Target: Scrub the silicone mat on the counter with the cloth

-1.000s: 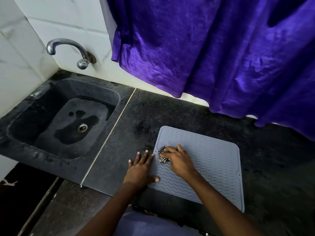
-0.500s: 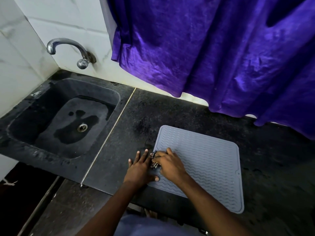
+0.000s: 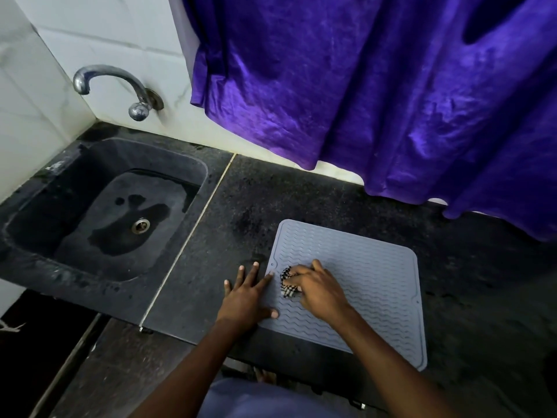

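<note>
A person's right hand [image 3: 320, 289] presses a bunched black-and-white checked cloth [image 3: 288, 286] onto a grey silicone mat [image 3: 373, 285], fingers curled tight around the fabric near the mat's left edge. The left hand [image 3: 247, 297] lies flat with fingers spread wide, gripping nothing, its palm on the dark stone counter [image 3: 229, 224] and its thumb and forefinger tips resting on the mat's left border. The mat (ridged in wavy lines) sits flat on the counter, right of a black sink [image 3: 60, 188] with damp patches around the drain. A metal tap [image 3: 120, 86] juts from the white tiled wall, and a purple curtain [image 3: 376, 95] hangs behind.
</note>
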